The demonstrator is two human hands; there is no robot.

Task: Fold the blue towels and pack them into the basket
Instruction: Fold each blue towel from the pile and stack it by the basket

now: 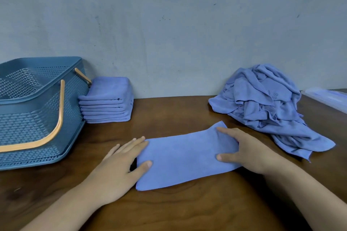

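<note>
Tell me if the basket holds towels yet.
None visible: the basket shows bare inner walls, floor hidden; the stack sits beside it.

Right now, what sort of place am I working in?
Probably a plain laundry-folding station, home or workshop unclear: a brown wooden table against a bare grey wall, holding a stack of folded blue towels, a heap of unfolded blue towels and a perforated blue plastic basket with tan handles.

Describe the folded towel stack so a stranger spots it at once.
Start at the blue basket with tan handles on the left. Just right of it, by the wall, sits the stack of folded towels. Unlike the crumpled pile far right and the single towel lying flat in front, it is neatly layered.
</note>
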